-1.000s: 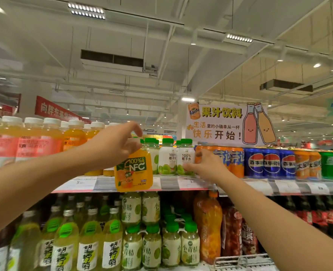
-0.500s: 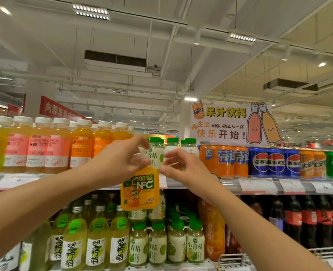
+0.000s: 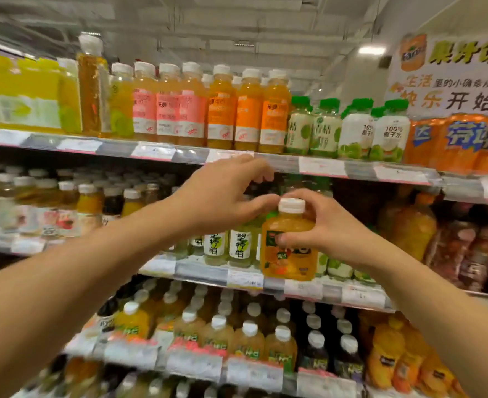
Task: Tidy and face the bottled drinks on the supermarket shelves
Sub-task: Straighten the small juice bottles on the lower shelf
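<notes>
A: Which hand has the orange juice bottle (image 3: 288,245) now?

B: The right hand (image 3: 320,225), fingers curled round its shoulder and thumb on the label. Half a second ago the left hand (image 3: 222,202) gripped it; now that hand sits just left of the white cap with fingers loosely spread, holding nothing.

A: Where is the bottle?

B: Upright, lower than before, in front of the middle shelf edge (image 3: 245,278). Behind the grip stand pale lemon drink bottles (image 3: 239,244); the orange-labelled bottles (image 3: 248,110) are above it on the top shelf.
</notes>
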`<state>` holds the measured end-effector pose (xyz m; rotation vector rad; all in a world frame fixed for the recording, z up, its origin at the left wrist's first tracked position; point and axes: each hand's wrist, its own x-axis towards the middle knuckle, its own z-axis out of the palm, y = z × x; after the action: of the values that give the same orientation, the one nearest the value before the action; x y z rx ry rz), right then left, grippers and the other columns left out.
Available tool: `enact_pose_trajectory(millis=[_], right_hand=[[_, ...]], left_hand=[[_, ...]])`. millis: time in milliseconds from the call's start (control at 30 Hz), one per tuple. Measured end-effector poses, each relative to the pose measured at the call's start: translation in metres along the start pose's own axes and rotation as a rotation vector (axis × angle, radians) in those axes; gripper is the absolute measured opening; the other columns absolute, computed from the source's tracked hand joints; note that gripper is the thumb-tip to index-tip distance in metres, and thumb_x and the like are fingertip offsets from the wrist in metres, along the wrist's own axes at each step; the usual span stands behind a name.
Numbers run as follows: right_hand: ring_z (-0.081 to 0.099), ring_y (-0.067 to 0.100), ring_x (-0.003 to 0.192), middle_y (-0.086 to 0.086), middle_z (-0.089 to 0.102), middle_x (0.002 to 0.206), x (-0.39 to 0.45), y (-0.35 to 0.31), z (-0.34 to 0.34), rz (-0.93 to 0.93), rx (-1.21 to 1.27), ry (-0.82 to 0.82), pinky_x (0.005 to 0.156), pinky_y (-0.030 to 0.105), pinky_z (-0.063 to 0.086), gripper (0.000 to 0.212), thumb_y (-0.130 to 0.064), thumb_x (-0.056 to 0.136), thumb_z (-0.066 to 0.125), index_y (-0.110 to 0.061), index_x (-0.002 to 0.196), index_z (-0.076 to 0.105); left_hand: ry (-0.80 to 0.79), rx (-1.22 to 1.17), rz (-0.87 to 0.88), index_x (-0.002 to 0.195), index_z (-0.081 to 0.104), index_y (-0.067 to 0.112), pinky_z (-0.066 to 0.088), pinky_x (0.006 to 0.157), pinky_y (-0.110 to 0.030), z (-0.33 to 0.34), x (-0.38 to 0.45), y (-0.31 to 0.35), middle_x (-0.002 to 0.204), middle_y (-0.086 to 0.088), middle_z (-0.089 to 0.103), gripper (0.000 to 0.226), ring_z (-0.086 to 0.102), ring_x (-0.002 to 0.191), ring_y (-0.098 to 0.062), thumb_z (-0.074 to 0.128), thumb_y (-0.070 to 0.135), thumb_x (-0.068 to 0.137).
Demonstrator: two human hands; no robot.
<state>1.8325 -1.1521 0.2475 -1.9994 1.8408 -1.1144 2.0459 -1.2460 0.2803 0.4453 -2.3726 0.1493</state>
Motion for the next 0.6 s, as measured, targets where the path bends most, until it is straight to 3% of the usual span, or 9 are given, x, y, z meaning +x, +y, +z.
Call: enact_pose_trajectory(millis=[100, 233, 333, 400, 533, 600], right_hand=[[0.072, 0.006, 0.092, -0.008, 0.072, 0.105, -0.003, 0.014, 0.031, 0.062, -0.025, -0.051, 0.086, 0.04, 0.061, 0.059, -0.036, 0.067, 0.095, -0.036, 0.114, 0.061], [0.072, 0.011, 0.09, -0.008, 0.072, 0.1, -0.002, 0.029, 0.071, 0.065, -0.049, -0.106, 0.083, 0.048, 0.06, 0.055, -0.046, 0.061, 0.095, -0.033, 0.105, 0.064], [0.068, 0.006, 0.09, -0.012, 0.07, 0.1, 0.003, 0.034, 0.104, 0.083, -0.129, -0.148, 0.081, 0.041, 0.058, 0.056, -0.051, 0.062, 0.094, -0.033, 0.104, 0.062], [0.066, 0.007, 0.088, -0.011, 0.067, 0.098, 0.01, 0.037, 0.127, 0.092, -0.145, -0.171, 0.08, 0.04, 0.057, 0.055, -0.051, 0.062, 0.094, -0.032, 0.102, 0.061], [0.062, 0.01, 0.087, -0.01, 0.065, 0.095, 0.024, 0.042, 0.176, 0.098, -0.156, -0.209, 0.075, 0.036, 0.05, 0.054, -0.05, 0.063, 0.093, -0.032, 0.1, 0.058], [0.059, 0.012, 0.087, -0.009, 0.063, 0.095, 0.032, 0.045, 0.2, 0.094, -0.174, -0.215, 0.075, 0.035, 0.047, 0.053, -0.049, 0.064, 0.093, -0.03, 0.099, 0.057]], left_hand=[[-0.049, 0.007, -0.091, 0.114, 0.065, 0.031, 0.053, 0.082, -0.03, 0.015, -0.062, -0.038, 0.105, 0.018, 0.065, 0.033, 0.059, 0.094, 0.0, 0.05, 0.054, 0.097], [-0.248, 0.012, -0.26, 0.104, 0.064, 0.035, 0.054, 0.078, -0.029, 0.057, -0.157, -0.092, 0.097, 0.02, 0.066, 0.022, 0.06, 0.09, 0.002, 0.05, 0.051, 0.096], [-0.45, 0.109, -0.375, 0.115, 0.06, 0.039, 0.05, 0.081, -0.03, 0.099, -0.224, -0.131, 0.112, 0.019, 0.065, 0.043, 0.06, 0.106, -0.005, 0.033, 0.063, 0.091], [-0.571, 0.163, -0.418, 0.126, 0.057, 0.037, 0.045, 0.08, -0.033, 0.129, -0.262, -0.156, 0.124, 0.014, 0.064, 0.048, 0.058, 0.116, -0.012, 0.033, 0.06, 0.093], [-0.691, 0.166, -0.494, 0.144, 0.048, 0.029, 0.045, 0.103, -0.039, 0.178, -0.316, -0.198, 0.143, 0.002, 0.056, 0.056, 0.05, 0.131, -0.023, 0.045, 0.052, 0.094], [-0.754, 0.183, -0.535, 0.15, 0.041, 0.027, 0.04, 0.112, -0.046, 0.198, -0.336, -0.215, 0.156, -0.002, 0.042, 0.063, 0.037, 0.143, -0.027, 0.044, 0.051, 0.092]])
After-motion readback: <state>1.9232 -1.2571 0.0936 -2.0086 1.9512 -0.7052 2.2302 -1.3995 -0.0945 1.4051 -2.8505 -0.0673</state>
